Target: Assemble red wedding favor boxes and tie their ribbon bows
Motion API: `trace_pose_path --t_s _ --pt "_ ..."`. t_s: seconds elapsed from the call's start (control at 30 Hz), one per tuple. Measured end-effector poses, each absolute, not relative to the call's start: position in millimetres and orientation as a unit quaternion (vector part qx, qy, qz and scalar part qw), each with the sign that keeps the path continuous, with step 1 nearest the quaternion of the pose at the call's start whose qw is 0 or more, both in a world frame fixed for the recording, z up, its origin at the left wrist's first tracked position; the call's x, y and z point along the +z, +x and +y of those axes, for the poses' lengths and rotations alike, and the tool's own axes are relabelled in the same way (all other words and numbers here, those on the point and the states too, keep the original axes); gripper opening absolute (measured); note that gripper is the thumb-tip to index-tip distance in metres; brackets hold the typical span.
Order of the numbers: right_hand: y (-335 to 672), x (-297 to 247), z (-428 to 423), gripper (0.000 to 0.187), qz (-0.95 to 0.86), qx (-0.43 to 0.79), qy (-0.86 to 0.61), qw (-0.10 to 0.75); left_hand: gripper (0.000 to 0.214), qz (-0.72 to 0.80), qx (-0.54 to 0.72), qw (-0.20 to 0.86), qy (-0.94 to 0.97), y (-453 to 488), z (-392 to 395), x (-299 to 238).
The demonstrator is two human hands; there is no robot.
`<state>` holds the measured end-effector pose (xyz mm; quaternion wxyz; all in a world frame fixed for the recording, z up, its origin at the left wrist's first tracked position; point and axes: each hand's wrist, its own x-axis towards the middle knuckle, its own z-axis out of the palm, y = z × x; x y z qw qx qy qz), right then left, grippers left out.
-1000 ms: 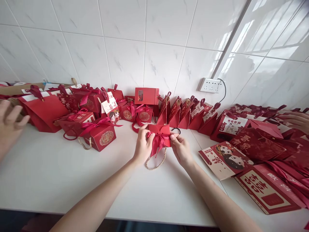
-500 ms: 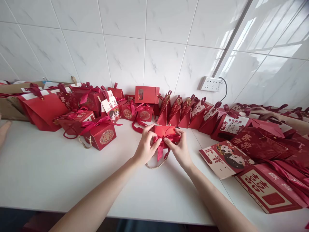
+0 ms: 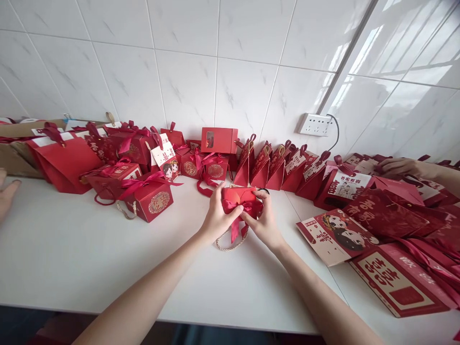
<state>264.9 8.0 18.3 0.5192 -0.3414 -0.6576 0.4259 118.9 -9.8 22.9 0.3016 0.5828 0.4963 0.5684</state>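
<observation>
Gripping a small red box point(image 3: 237, 193) from both sides, low over the white table point(image 3: 108, 268), near the middle of the view and in front of a row of upright red bags point(image 3: 265, 167). With the left hand point(image 3: 216, 216) about half closed, fingers bent along the box's left side and thumb laid across the front on the crimson ribbon bow point(image 3: 254, 207). With the right hand point(image 3: 265, 221) curled much the same on the other side, thumb close to the left one, near the centre of the bow. Covered by both thumbs around the bow's middle, and out of sight underneath. Impossible to tell whether touching the table or slightly raised. With ribbon tails point(image 3: 235, 231) drooping below, and a beige cord loop point(image 3: 232, 248) beneath those, partly hidden behind the left hand. With only a sliver showing of a black loop point(image 3: 265, 190) by the right fingertips. Cut off at the left edge, as with a co-worker's hand point(image 3: 6, 194). Crowded at the right, with a hand from beyond the right edge point(image 3: 400, 167) among bags, grasp hard to make out.
</observation>
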Motion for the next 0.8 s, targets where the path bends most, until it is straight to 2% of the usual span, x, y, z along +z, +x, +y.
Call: trace_pose_path --t_s 0.17,0.8 --pt "266.8 18.4 9.5 0.048 -0.67 0.445 -0.299 0.513 0.07 0.492 0.569 0.359 0.553 115.7 -6.2 27.0" --pt "269.5 18.3 9.8 0.045 -0.673 0.451 -0.303 0.502 0.064 0.487 0.573 0.364 0.549 112.9 -5.0 27.3"
